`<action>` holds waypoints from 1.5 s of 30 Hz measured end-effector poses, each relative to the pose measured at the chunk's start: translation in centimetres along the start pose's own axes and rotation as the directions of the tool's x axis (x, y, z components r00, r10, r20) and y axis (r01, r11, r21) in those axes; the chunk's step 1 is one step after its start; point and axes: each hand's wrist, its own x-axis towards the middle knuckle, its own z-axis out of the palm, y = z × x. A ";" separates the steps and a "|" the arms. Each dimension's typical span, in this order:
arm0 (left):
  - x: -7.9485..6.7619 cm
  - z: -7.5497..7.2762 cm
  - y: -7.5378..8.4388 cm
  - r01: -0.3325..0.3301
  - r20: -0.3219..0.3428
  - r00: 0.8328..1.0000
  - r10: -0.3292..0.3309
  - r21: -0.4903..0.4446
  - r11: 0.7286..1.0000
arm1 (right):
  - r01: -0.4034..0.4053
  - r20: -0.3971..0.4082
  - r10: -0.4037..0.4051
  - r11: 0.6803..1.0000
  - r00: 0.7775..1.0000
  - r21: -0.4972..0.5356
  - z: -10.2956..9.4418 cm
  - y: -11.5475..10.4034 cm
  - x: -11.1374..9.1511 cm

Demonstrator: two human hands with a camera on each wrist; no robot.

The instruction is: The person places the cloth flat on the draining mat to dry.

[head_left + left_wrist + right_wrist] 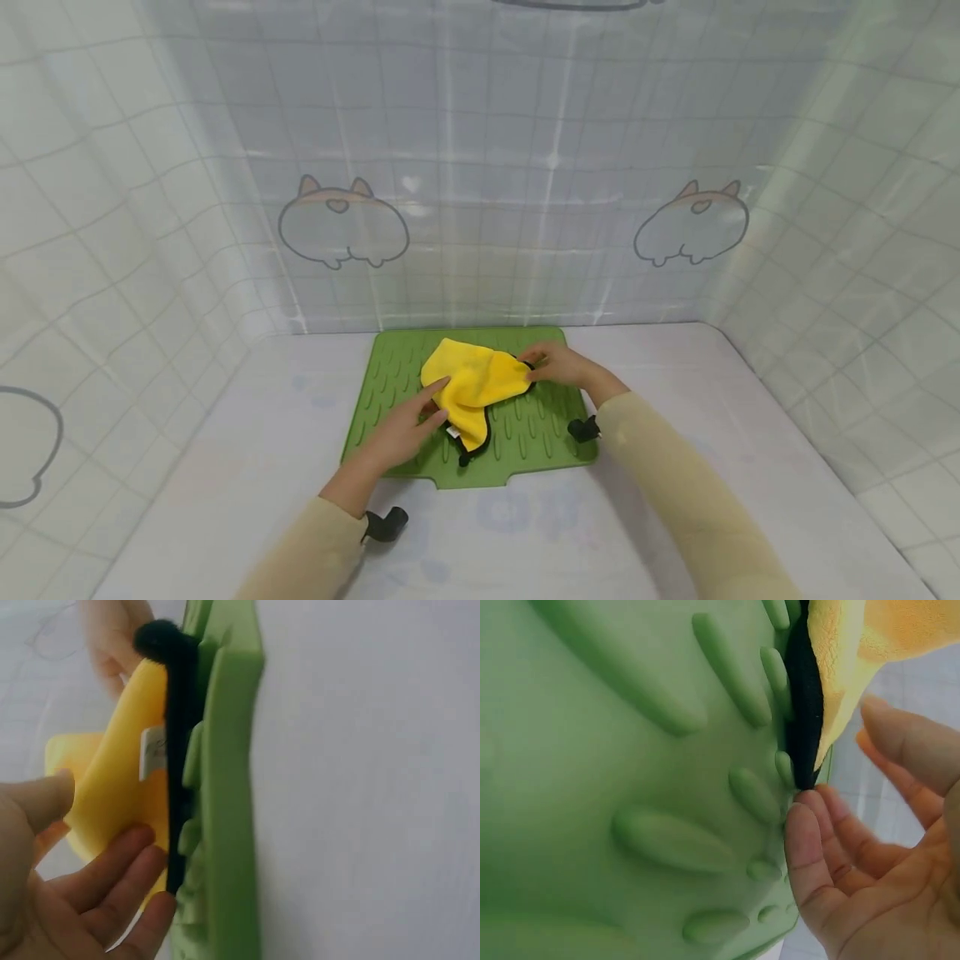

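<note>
A crumpled yellow cloth (471,379) with a black underside and border lies on a green ribbed mat (525,429). My left hand (405,429) is at the cloth's left side, its fingers against the yellow fabric and thumb apart from them. In the left wrist view a small white label (153,753) shows near the black edge (177,772). At the cloth's right end is my right hand (558,365). The right wrist view has its fingertips (804,825) right at the black-edged corner, with the thumb raised away from them.
The mat rests on a pale surface (300,417), with a tab (471,477) on its near side. Pale grid-patterned sheets (510,275) rise behind and on both sides. A black device (387,525) sits at my left wrist, another black device (583,430) at my right.
</note>
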 end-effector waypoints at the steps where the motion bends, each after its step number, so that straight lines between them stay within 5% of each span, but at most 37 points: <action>1: 0.1 0.2 0.0 0.000 -0.008 1.000 0.000 -0.005 1.000 | -0.011 0.000 0.011 1.000 1.000 -0.009 0.0 -0.1 0.0; 18: 1.1 1.2 -0.5 0.063 -0.144 0.986 -0.084 -0.147 0.987 | -0.100 -0.086 0.101 0.995 0.991 0.023 1.0 -0.3 0.6; 30: 1.5 0.3 -1.0 0.082 -0.172 0.980 -0.101 -0.114 0.990 | -0.110 -0.118 0.104 0.993 0.988 -0.046 1.3 -0.2 0.5; 39: 1.5 -2.3 -0.3 0.104 -0.152 0.981 -0.121 -0.116 0.988 | -0.071 -0.117 0.077 0.996 0.990 0.058 0.0 -1.0 -1.2; 45: 1.5 -5.7 0.5 0.095 -0.106 0.990 -0.088 0.064 0.993 | -0.007 -0.137 0.027 0.990 0.990 0.139 -0.5 -2.1 -2.7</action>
